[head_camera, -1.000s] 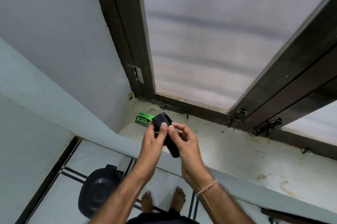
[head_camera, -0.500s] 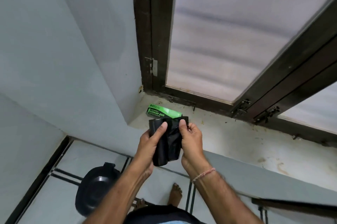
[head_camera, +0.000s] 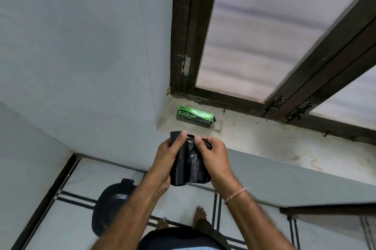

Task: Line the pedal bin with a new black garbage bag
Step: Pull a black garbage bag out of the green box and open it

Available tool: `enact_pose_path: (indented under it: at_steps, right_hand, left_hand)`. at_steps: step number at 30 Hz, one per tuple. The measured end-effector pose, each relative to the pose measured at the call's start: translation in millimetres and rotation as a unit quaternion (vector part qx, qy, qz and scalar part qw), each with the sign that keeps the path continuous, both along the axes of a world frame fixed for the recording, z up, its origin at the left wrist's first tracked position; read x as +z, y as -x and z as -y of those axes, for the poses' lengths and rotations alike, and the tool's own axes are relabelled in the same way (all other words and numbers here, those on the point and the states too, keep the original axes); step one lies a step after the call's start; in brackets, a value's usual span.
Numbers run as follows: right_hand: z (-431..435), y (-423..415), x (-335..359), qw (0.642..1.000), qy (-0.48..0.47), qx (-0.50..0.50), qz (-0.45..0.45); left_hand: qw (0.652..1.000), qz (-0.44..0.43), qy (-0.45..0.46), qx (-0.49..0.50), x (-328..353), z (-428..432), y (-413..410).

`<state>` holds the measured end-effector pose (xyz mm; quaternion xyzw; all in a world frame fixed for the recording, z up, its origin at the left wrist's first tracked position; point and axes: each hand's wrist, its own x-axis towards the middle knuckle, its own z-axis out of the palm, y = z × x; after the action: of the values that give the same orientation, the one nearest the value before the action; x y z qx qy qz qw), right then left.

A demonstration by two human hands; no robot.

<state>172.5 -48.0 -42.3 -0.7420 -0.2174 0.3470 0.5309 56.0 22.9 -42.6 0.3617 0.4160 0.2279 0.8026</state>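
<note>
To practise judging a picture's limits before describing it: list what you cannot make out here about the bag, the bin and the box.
- Black garbage bag, head view: the left hand and right hand cover its top edge, so whether its mouth is open cannot be told.
- Pedal bin, head view: the left forearm crosses its right side; its inside and pedal do not show.
- Green box, head view: the small print is too small to read.

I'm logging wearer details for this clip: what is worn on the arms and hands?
The left hand and right hand are ungloved; both forearms show no sleeves. The only thing worn is a thin pinkish thread band around the right wrist.
</note>
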Motion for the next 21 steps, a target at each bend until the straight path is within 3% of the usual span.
enact_pose_path:
  at_steps: [8,12,18,21]
  right_hand:
    - [-6.2,2.5,17.8,0.99,-0.059,-0.04,-0.123]
    - [-1.6,10.7,19.5,0.997,-0.015,0.06,-0.05]
    - [-0.9,9.5,14.0,0.989,-0.037,-0.058,-0.127]
    - [-0.7,10.3,15.1,0.984,-0.07,-0.062,-0.153]
  left_hand:
    - [1.0,-0.012,0.004,0.014,5.7,-4.9,8.0]
    - [1.0,-0.01,-0.001,0.011,3.1,-4.9,11.4]
    - [1.0,-0.017,0.011,0.01,0.3,-7.5,17.2]
    - [1.0,-0.01,0.009,0.006,-1.6,-6.6,18.2]
